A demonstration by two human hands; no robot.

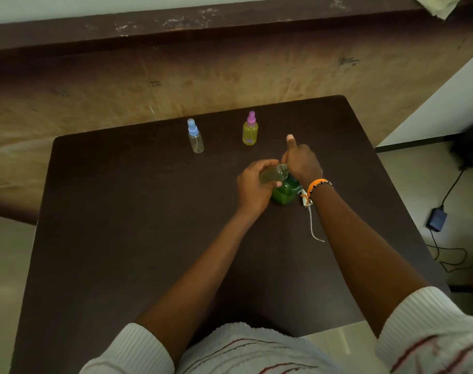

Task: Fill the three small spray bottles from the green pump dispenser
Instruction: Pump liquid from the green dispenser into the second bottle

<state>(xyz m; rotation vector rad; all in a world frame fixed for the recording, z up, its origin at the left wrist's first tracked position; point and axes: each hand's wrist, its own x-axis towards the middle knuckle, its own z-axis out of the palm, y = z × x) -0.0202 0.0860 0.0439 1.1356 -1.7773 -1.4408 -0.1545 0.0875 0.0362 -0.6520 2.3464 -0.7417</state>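
The green pump dispenser [285, 194] stands on the dark table [149, 211], mostly covered by my hands. My left hand [252, 184] grips a small clear spray bottle [273, 174], tilted with its open end toward the pump head. My right hand [301, 160] presses down on top of the dispenser, thumb raised. Beside the dispenser, under my right wrist, lies a white spray cap with its thin tube [312, 222]. At the back stand a blue-capped bottle [195, 136] that looks clear and a pink-capped bottle [250, 128] that looks yellow-green.
The table's far edge meets a worn wooden panel [230, 71]. Right of the table, a dark power adapter [436, 219] and its cable lie on the floor. Open tabletop lies to the left and in front of my hands.
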